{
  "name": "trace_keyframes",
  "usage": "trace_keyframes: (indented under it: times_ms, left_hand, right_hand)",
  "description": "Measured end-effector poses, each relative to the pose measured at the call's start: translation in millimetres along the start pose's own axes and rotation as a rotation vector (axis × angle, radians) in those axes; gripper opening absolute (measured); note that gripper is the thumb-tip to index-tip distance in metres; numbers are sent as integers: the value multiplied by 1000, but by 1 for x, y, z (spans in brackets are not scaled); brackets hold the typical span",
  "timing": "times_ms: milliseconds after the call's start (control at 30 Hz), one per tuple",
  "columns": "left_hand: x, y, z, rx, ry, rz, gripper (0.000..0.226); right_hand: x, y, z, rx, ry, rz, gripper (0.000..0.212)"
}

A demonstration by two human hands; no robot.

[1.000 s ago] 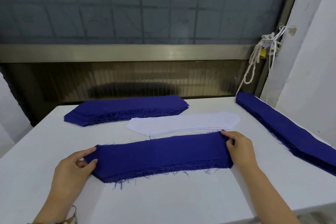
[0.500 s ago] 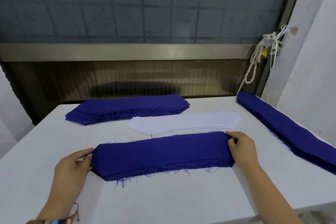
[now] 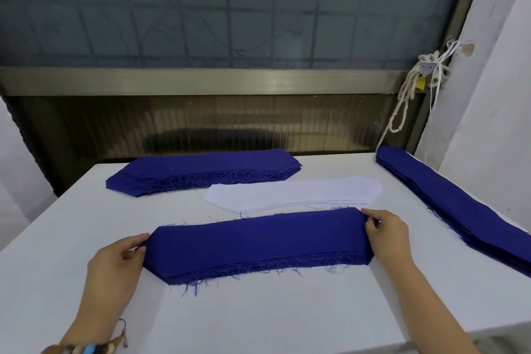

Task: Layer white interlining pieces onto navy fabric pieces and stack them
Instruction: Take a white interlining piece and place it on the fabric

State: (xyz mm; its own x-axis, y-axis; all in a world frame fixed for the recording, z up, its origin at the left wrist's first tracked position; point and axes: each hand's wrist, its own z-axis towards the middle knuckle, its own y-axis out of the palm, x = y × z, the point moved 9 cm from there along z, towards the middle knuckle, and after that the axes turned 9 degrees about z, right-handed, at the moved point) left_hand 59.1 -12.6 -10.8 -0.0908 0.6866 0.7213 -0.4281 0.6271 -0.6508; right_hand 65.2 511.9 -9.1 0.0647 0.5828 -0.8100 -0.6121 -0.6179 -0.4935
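Both arms reach forward over the table (image 3: 258, 316), left hand (image 3: 115, 264) and right hand (image 3: 388, 236) each pinching one end of the near navy stack (image 3: 258, 244), with the white pieces (image 3: 293, 192) just behind it, a far navy pile (image 3: 201, 168) beyond and a side navy pile (image 3: 448, 204) along the right edge.

A broad strip of bare bench (image 3: 258, 313) runs along the front edge, and another runs down the left side. The near blue stack (image 3: 258, 244) lies across the middle, with the left hand (image 3: 115, 264) and right hand (image 3: 388, 236) gripping its ends. Just behind it sits the white pile (image 3: 293, 192), with hardly a gap between. The far blue stack (image 3: 201, 169) blocks the back and the long blue stack (image 3: 459, 210) the right edge. An open lane separates it from the right hand.
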Motion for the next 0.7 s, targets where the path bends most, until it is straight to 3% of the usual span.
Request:
trace_keyframes:
  times_ms: [167,300,400,533,700]
  left_hand:
    - [3,-2,0,25,29,36,35]
    - [33,-9,-7,97,259,79,37]
    - [54,0,-15,-10,432,24,36]
    - [56,17,-18,-162,460,3,37]
    - [51,21,-17,-194,448,6,35]
  right_hand:
    - [-8,-3,-2,37,-92,-28,33]
    - [-30,-9,-8,109,-276,-109,27]
    - [-46,1,-12,-5,-418,-54,29]
    - [-47,20,-18,-216,-430,18,44]
    - [-37,18,-13,-190,-337,12,49]
